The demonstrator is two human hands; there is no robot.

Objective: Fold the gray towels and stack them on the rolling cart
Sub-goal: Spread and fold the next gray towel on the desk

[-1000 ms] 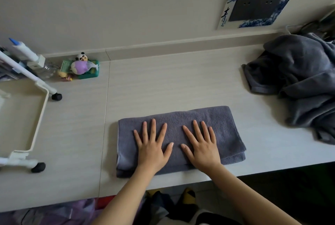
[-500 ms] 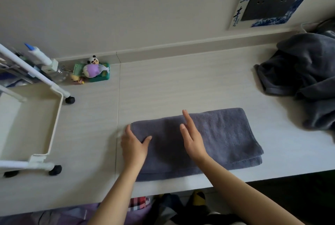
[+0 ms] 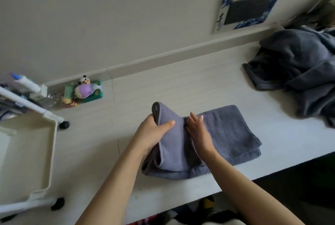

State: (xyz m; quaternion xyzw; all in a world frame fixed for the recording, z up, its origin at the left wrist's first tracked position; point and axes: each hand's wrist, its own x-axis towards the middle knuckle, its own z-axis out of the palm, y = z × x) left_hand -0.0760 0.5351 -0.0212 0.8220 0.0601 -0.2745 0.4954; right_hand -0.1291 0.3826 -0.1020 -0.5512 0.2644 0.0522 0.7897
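While mid-fold, per the head view:
towel: folded gray terry towel (image 3: 226,134) lies on the pale wood-grain counter (image 3: 181,83), near its front edge; left end lifted and turned over toward the middle, right part flat.
left hand: left hand (image 3: 154,132) grips the raised left end, thumb on top of the cloth, fingers wrapped behind it.
right hand: right hand (image 3: 197,130) has straight fingers, edge-on, pressing the towel at the fold line, just beside the lifted flap; grasps nothing.
pile: heap of unfolded gray towels (image 3: 299,72) at the counter's far right, well apart from the folded one.
cart: white plastic rolling cart (image 3: 52,152) with black casters at left, beside the counter's left part.
toys: small panda figure and purple toy on a green tray (image 3: 87,90) by the wall.
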